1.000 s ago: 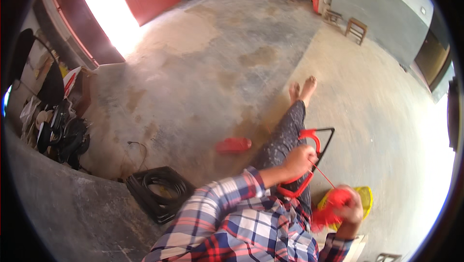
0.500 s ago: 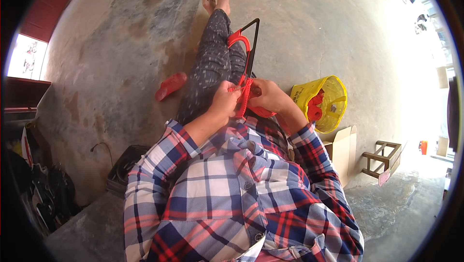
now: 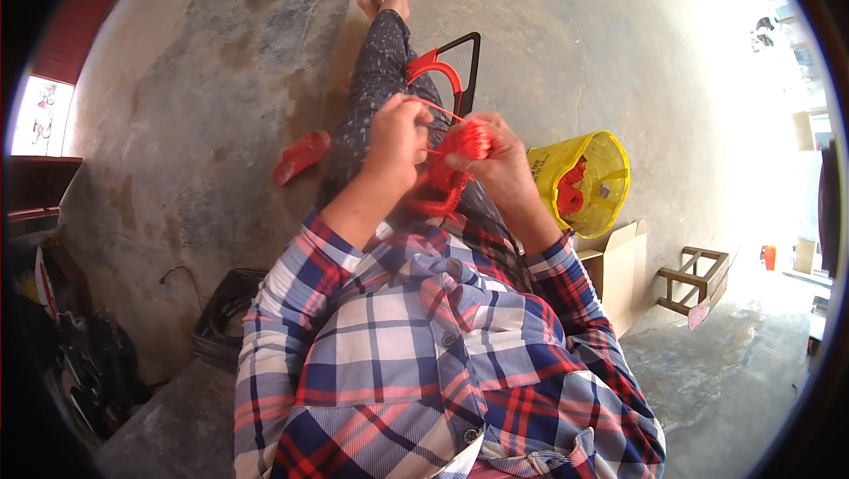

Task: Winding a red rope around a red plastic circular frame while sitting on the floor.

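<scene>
My left hand (image 3: 395, 137) is closed in a pinch on a strand of red cord, raised over my legs. The strand (image 3: 435, 108) stretches across to my right hand (image 3: 507, 163). There my fingers are wrapped round a small bundle of red cord (image 3: 478, 140), somewhat blurred. Below and between the hands hangs a braided-looking red piece (image 3: 455, 191). Just beyond my right hand, a black angular frame (image 3: 476, 63) with a curved red band (image 3: 448, 69) rests against my legs; its lower end is hidden behind the hands.
Right of my legs, a yellow bucket (image 3: 546, 171) holds red material (image 3: 570, 191). An open cardboard box (image 3: 623, 271) and small wooden stool (image 3: 694, 283) are nearby. A red slipper-like object (image 3: 301, 158) lies on the concrete floor at left. A dark crate (image 3: 217, 329) sits lower left.
My hands have risen and spread apart, with a strand now stretched between them. The right hand has turned and shows the red cord bundle. The view has shifted slightly.
</scene>
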Demonstrator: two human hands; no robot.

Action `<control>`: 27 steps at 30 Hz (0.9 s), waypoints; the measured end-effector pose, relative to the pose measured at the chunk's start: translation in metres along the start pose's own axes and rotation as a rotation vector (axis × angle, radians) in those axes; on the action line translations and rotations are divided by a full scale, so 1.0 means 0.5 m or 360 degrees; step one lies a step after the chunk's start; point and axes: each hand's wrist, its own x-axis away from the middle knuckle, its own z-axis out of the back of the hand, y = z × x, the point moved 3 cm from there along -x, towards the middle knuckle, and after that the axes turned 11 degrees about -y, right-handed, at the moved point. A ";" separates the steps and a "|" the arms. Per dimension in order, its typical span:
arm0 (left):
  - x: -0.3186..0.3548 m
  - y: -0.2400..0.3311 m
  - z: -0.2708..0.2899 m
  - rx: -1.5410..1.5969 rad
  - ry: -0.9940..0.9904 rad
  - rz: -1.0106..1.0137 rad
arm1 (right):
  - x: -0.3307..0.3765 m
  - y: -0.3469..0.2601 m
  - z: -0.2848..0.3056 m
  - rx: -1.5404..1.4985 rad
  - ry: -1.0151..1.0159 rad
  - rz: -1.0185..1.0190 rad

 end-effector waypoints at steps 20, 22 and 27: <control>-0.044 -0.116 0.017 -0.0619 -0.0350 0.0134 | 0.082 0.063 0.152 -0.0824 0.0374 -0.0366; -0.063 -0.130 0.028 -0.0532 -0.0348 0.0214 | 0.072 0.093 0.080 -0.0801 0.0035 -0.0612; -0.065 -0.140 0.014 -0.0175 -0.0470 0.0536 | 0.063 0.043 0.079 -0.1267 0.0238 -0.0535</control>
